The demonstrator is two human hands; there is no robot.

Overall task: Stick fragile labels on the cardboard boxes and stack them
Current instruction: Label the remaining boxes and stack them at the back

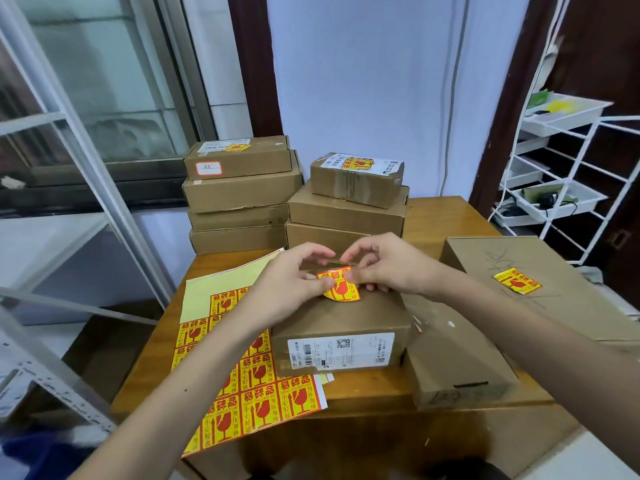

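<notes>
A yellow and red fragile label [341, 289] is pinched between my left hand [291, 282] and my right hand [384, 268], held just over the top of a brown cardboard box [346, 320] in the middle of the table. That box has a white shipping slip on its near side. A sheet of fragile labels [242, 372] lies to its left, partly peeled. Two stacks of labelled boxes stand behind: a left stack [242, 195] and a right stack [349, 202].
A large flat box [554, 289] with a label on top lies at the right. A smaller box [457, 368] rests by the centre box's right side. The wooden table [367, 386] ends near me. A white wire rack [571, 174] stands at the right, a metal frame at the left.
</notes>
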